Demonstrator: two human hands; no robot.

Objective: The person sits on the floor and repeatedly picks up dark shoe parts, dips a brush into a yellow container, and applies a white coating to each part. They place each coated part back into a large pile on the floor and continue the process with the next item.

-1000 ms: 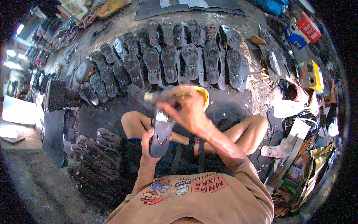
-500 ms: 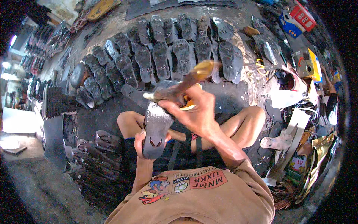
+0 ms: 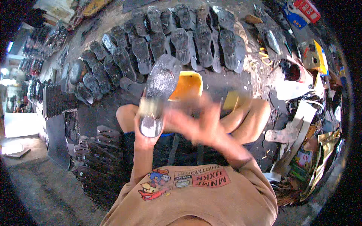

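A dark shoe sole (image 3: 160,77) is held upright by its lower end in my left hand (image 3: 145,141), whose fingers wrap its edges. Its upward face looks wet and shiny over much of its length. My right hand (image 3: 198,122), smeared by motion, grips a brush (image 3: 150,107). The brush's pale bristles lie across the lower part of the sole, and its blurred yellowish handle sticks out on the right of the hand. Partly hidden behind that hand is a yellow container (image 3: 188,84) with orange inside.
Rows of dark soles (image 3: 181,45), many shiny, lie on the floor ahead. Strapped sandals (image 3: 98,154) are piled at my left. On the right are a pale sole-shaped piece (image 3: 277,135), a white strip (image 3: 301,115) and a yellow box (image 3: 320,56). My crossed legs (image 3: 250,120) frame the work.
The brush has swept down to the sole's lower part. The sole's face has turned from matte with a whitish patch to mostly shiny, and its lower end sits higher in view.
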